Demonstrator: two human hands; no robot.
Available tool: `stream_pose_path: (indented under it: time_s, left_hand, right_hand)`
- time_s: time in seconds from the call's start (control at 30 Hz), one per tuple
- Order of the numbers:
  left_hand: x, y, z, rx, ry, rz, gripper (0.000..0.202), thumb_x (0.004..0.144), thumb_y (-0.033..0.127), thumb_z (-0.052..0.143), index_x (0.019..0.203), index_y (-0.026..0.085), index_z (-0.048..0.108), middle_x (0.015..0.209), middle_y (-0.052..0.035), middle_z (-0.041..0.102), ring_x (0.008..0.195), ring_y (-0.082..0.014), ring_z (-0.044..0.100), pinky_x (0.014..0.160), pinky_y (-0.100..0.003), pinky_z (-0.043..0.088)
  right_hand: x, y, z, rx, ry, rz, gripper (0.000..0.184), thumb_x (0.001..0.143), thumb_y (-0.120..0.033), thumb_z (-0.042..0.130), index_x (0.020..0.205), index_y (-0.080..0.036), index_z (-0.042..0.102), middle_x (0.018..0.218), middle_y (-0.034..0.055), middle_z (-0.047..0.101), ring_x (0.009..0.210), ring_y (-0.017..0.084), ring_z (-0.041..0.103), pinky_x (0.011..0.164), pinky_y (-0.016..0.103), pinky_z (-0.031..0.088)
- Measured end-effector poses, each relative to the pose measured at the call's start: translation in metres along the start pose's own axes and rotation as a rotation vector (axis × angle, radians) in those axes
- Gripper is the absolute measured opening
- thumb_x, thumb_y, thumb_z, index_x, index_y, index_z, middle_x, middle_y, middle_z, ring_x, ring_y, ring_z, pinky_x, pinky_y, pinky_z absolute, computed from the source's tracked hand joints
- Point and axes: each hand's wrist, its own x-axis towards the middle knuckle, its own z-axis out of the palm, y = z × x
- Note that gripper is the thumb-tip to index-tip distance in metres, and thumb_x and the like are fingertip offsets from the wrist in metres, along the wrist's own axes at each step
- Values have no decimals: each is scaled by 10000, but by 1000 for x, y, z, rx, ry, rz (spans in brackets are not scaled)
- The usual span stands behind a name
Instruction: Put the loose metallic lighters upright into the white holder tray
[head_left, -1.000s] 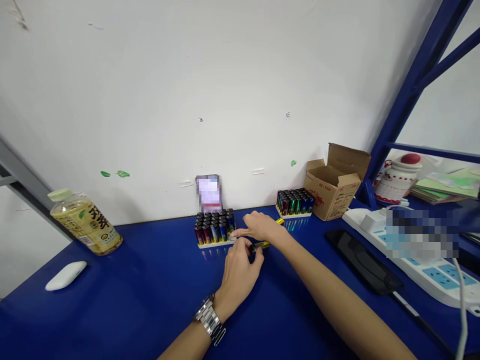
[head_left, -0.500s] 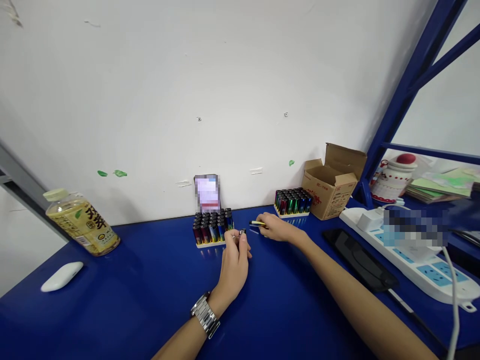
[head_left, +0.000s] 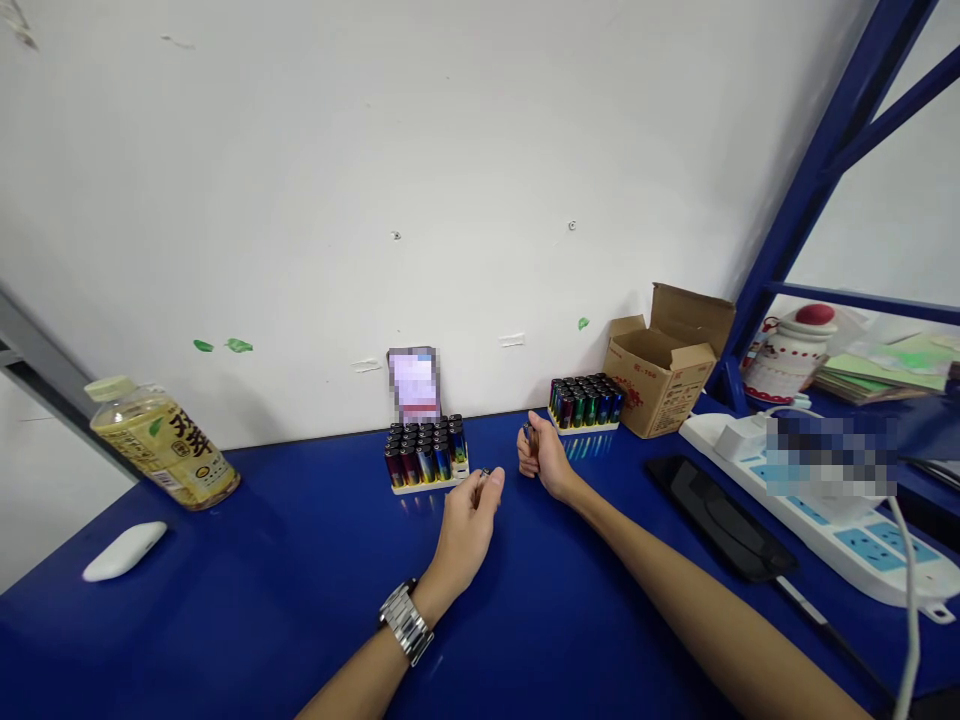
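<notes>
My left hand (head_left: 469,512), a metal watch on its wrist, is closed round a small lighter whose metal top (head_left: 484,472) shows above the fingers, just right of a tray of upright lighters (head_left: 426,455). My right hand (head_left: 541,457) is a fist holding another lighter (head_left: 527,433) upright, between that tray and a second tray of lighters (head_left: 587,402) near the wall. Both hands rest on the blue table (head_left: 300,590).
A tilted tea bottle (head_left: 161,442) and a white mouse (head_left: 124,550) lie at the left. An open cardboard box (head_left: 667,360), a black phone (head_left: 720,520), a white power strip (head_left: 817,510) and a blue rack post (head_left: 817,170) are at the right.
My right hand drew back right from the left tray and turned its lighter upright. My left hand lifted its lighter from the table and moved slightly forward.
</notes>
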Motion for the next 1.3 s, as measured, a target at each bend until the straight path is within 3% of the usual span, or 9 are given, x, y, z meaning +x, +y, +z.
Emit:
stream_pose_path:
  time_s: [0.17, 0.3, 0.47, 0.67, 1.0, 1.17, 1.3]
  left_hand:
    - [0, 1, -2, 99, -39, -16, 477, 826, 569, 442, 538, 209, 319, 506, 71, 282, 474, -78, 262, 475, -244, 223]
    - [-1, 5, -3, 183, -30, -4, 445, 817, 522, 438, 525, 210, 317, 496, 66, 292, 485, -87, 289, 503, -251, 242]
    - [-1, 8, -3, 235, -33, 17, 404, 809, 472, 422, 520, 214, 308, 492, 65, 284, 487, -91, 288, 505, -251, 240]
    - [0, 8, -2, 314, -47, 55, 358, 758, 377, 452, 505, 222, 252, 461, 71, 267, 473, -86, 273, 496, -249, 214]
    - [-2, 7, -1, 255, 4, 60, 386, 817, 439, 426, 538, 221, 273, 480, 71, 290, 485, -88, 271, 502, -242, 263]
    - [0, 6, -1, 300, 26, 83, 384, 808, 406, 438, 523, 224, 254, 462, 72, 270, 469, -85, 255, 482, -245, 226]
    - [-1, 6, 0, 251, 38, 87, 424, 842, 487, 435, 553, 220, 277, 499, 72, 286, 494, -87, 273, 504, -243, 260]
  right_hand:
    - [-1, -1, 1, -34, 141, 46, 458, 825, -438, 314, 417, -229, 296, 310, -65, 212, 280, 58, 142, 310, 190, 122]
    - [-3, -4, 3, 2, 71, 67, 464, 820, -466, 302, 421, -231, 279, 313, -76, 185, 282, 52, 109, 307, 186, 119]
    - [-4, -8, 4, -49, 131, 75, 469, 839, -428, 318, 417, -229, 280, 313, -69, 210, 276, 52, 127, 303, 184, 115]
    - [-7, -6, 2, -27, 52, 58, 556, 871, -540, 285, 421, -216, 323, 319, -70, 213, 274, 48, 134, 306, 191, 113]
    - [-5, -1, 0, -29, -25, -3, 584, 863, -592, 306, 444, -199, 406, 324, -57, 277, 278, 57, 204, 316, 202, 186]
    - [-5, 0, -1, -65, -20, -26, 582, 857, -617, 318, 458, -203, 406, 326, -58, 280, 282, 64, 217, 324, 213, 205]
    - [-5, 1, 0, -117, -9, -105, 550, 862, -643, 324, 576, -193, 459, 382, -56, 349, 332, 84, 316, 373, 221, 276]
